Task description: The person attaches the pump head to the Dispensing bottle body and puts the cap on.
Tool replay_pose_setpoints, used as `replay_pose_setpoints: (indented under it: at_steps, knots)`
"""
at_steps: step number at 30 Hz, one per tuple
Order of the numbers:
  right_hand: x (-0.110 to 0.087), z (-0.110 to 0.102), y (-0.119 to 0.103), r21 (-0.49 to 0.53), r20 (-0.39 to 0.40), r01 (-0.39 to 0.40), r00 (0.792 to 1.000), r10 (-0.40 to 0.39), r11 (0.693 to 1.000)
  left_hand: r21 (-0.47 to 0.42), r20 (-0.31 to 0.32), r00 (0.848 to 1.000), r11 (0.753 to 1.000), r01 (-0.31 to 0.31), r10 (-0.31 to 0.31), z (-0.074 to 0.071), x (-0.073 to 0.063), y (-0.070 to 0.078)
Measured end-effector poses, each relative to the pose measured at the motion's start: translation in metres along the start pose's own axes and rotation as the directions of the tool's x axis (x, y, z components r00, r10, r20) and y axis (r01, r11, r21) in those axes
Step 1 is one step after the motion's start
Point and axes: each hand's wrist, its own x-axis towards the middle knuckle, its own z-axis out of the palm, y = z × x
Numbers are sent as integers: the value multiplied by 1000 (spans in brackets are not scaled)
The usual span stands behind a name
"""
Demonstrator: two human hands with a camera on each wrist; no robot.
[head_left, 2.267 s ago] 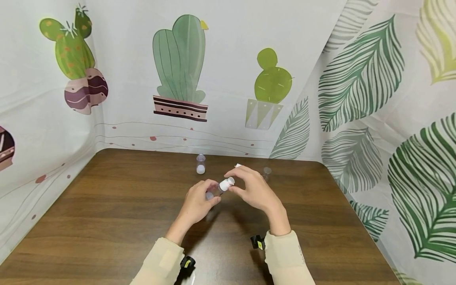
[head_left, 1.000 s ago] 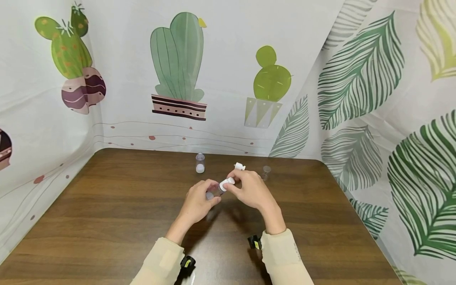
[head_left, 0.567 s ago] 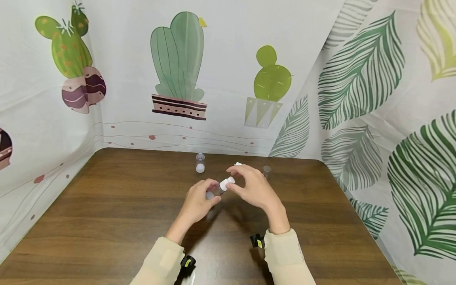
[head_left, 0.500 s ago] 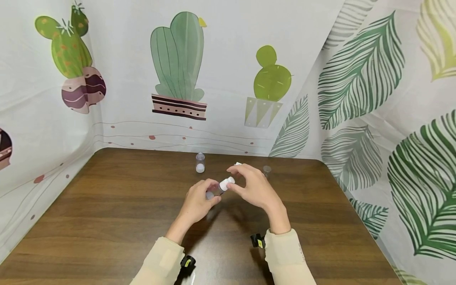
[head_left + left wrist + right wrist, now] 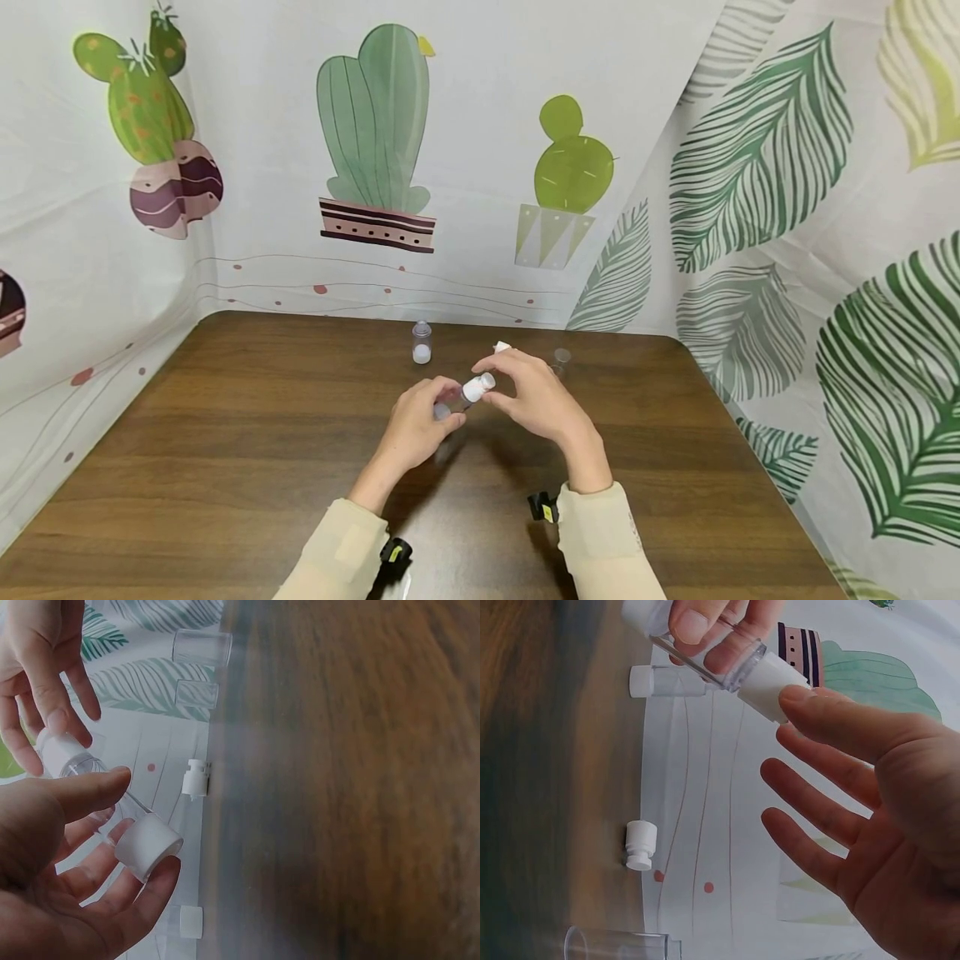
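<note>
In the head view my left hand grips a clear pump bottle with a white base, tilted up to the right above the table. Its thumb lies along the clear body, fingers beneath. My right hand pinches the white pump collar at the bottle's upper end between thumb and index finger. The other right fingers are spread apart, as the right wrist view shows. Part of the clear body is hidden behind the left fingers.
A second clear bottle with a white base stands at the back of the wooden table. Behind my right hand are a loose white pump head and clear covers. A printed cloth hangs behind the table.
My right hand closed in over the white collar, then drew back and reset its fingers around it, turning at the wrist. The left hand and bottle stayed nearly still.
</note>
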Motion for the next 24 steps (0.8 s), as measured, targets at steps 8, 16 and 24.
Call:
replay_pose_setpoints:
  at_steps: [8, 16, 24]
  knots:
    - [2, 4, 1, -14, 19, 21, 1000, -21, 1000, -1, 1, 1000, 1000, 0, 0, 0, -1, 0]
    - [1, 5, 1, 4, 23, -7, 1000, 7, 1000, 6, 1, 1000, 1000, -6, 6, 0, 0, 0]
    - [1, 7, 1, 5, 28, -59, 998, 59, 998, 10, 4, 1000, 1000, -5, 5, 0, 1, -1]
